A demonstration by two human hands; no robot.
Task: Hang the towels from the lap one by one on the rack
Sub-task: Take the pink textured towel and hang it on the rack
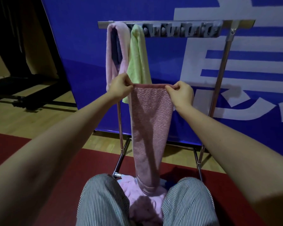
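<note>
A pink towel (pixel 151 128) hangs stretched between my hands, its lower end reaching down to the lap. My left hand (pixel 119 87) pinches its top left corner and my right hand (pixel 180 93) pinches the top right corner. Both hands are in front of the metal rack (pixel 235 23), well below its top bar. A light pink towel (pixel 116 51) and a green towel (pixel 138 57) hang at the left end of the rack. More pink towels (pixel 137 198) lie bunched on the lap between my striped knees.
The rack's row of hooks (pixel 186 31) runs right of the hung towels with nothing on it. A blue banner (pixel 82 46) stands behind the rack. Dark equipment (pixel 23 95) sits on the wooden floor at the left; a red carpet (pixel 55 176) lies underfoot.
</note>
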